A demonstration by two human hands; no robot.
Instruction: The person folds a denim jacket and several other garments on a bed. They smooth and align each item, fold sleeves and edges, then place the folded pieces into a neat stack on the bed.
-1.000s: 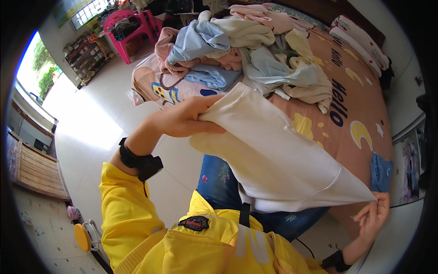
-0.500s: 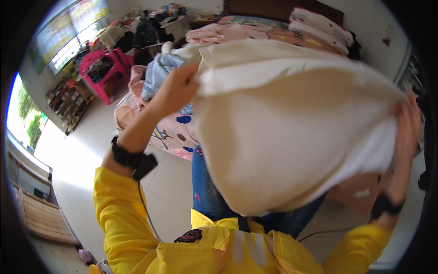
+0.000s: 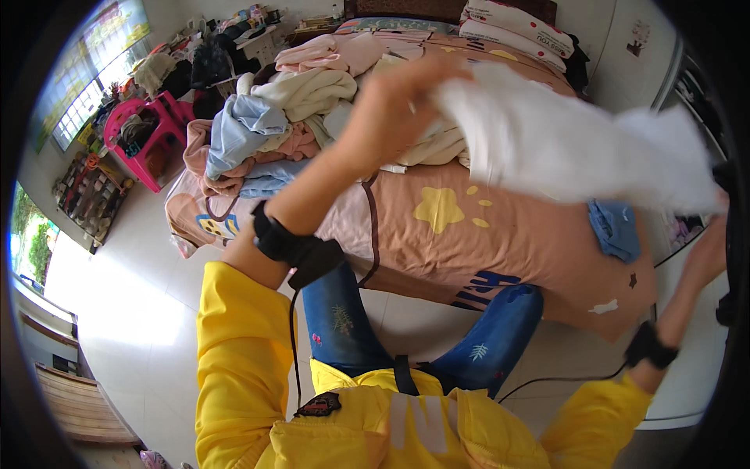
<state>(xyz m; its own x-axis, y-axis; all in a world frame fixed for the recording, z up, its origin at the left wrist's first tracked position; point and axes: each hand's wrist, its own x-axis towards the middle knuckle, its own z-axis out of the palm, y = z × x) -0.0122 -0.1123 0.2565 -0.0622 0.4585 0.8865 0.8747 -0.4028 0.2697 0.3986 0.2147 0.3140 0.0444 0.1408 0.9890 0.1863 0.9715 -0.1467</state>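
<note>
A white piece of cloth (image 3: 562, 141), smeared by motion, is stretched in the air above the bed between my two hands. My left hand (image 3: 398, 109) is closed on its left end, fingers blurred. At the far right, my right hand (image 3: 707, 246) is by the cloth's other end and seems to grip it; its fingers are partly lost at the dark picture rim. Beneath the cloth lies the bed's peach cover (image 3: 422, 258) with yellow stars. A small folded blue garment (image 3: 615, 229) rests on the cover near its right edge.
Rumpled clothes in blue (image 3: 242, 133), cream (image 3: 308, 94) and pink (image 3: 328, 53) are heaped on the bed's left side. White pillows (image 3: 516, 35) lie at the far end. A pink chair (image 3: 144, 129) and a small rack (image 3: 90, 195) stand to the left.
The cloth hung wide in front of me and now is bunched narrower, higher and farther over the bed. My left hand moved right and up; my right hand sank a little. The folded blue garment shows now.
</note>
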